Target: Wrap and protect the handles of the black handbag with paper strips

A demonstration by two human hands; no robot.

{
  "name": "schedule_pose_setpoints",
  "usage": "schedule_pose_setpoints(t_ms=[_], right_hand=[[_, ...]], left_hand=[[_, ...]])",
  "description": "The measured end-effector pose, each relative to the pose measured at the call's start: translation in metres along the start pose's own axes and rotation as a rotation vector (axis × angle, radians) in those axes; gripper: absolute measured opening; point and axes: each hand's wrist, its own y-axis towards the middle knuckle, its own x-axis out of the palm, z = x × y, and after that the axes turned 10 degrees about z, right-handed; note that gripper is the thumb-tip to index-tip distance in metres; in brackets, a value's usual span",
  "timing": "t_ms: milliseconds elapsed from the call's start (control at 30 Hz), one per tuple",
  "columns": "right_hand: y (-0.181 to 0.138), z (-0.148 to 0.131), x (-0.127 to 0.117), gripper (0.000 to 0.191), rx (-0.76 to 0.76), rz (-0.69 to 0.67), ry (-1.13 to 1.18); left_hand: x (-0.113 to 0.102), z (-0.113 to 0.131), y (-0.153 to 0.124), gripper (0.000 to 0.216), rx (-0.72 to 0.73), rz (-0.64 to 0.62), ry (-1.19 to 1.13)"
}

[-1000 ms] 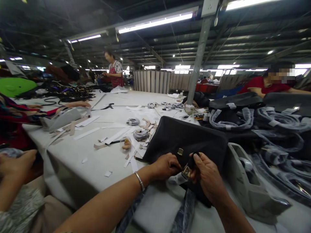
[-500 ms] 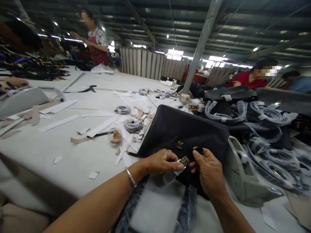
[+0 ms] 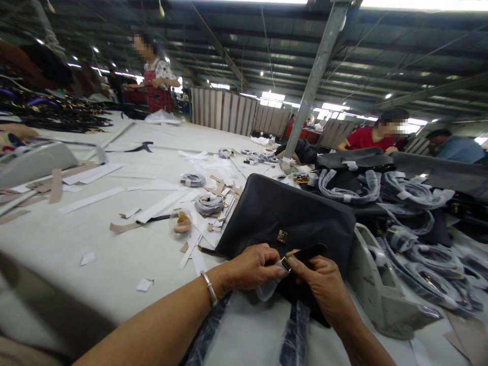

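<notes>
A black handbag (image 3: pixel 297 203) lies on the table with a small gold lock plate (image 3: pixel 282 236) on its face. Just below that plate, my left hand (image 3: pixel 255 264) is closed, its thumb and fingers pinching a gold metal clasp (image 3: pixel 285 264). Thin clear film (image 3: pixel 269 290) hangs under those fingers. My right hand (image 3: pixel 318 277) is closed on a black strap tab (image 3: pixel 310 251), whose near end meets the clasp. Fingertips of both hands nearly touch. Film-wrapped handles (image 3: pixel 295 330) extend from the bag toward me.
A grey tape dispenser (image 3: pixel 385 284) stands right of the bag, beside a pile of wrapped straps (image 3: pixel 438 264). Left lie paper strips (image 3: pixel 91 200), coiled straps (image 3: pixel 209 204) and another dispenser (image 3: pixel 41 162). Other people work across the table, one in a red top (image 3: pixel 366 138).
My right hand has moved left and down, bringing the black tab against the clasp. The clasp has turned in my left fingers. The view has shifted slightly.
</notes>
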Motion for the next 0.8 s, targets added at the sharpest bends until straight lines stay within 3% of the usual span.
schedule_pose_setpoints(t_ms=[100,167,300,433,567,800], right_hand=[[0.012,-0.014,-0.009,0.037,-0.105,0.061,-0.132],[0.027,-0.028,-0.014,0.037,-0.151,0.077,-0.213],[0.061,-0.046,-0.015,0.039,-0.190,-0.099,-0.320],[0.082,-0.036,-0.004,0.031,-0.242,-0.170,-0.401],[0.087,-0.019,0.007,0.028,-0.299,-0.130,-0.512],[0.090,-0.008,0.012,0.034,-0.285,-0.016,-0.740]], left_hand=[[0.000,-0.001,-0.001,0.031,0.002,0.032,0.051],[0.001,0.000,-0.001,0.034,0.023,0.124,0.120],[0.005,0.000,-0.003,0.035,0.078,0.237,0.274],[0.008,-0.001,-0.003,0.028,0.103,0.233,0.405],[0.008,-0.001,-0.002,0.029,0.043,0.273,0.497],[0.006,-0.001,0.003,0.033,-0.079,0.223,0.518]])
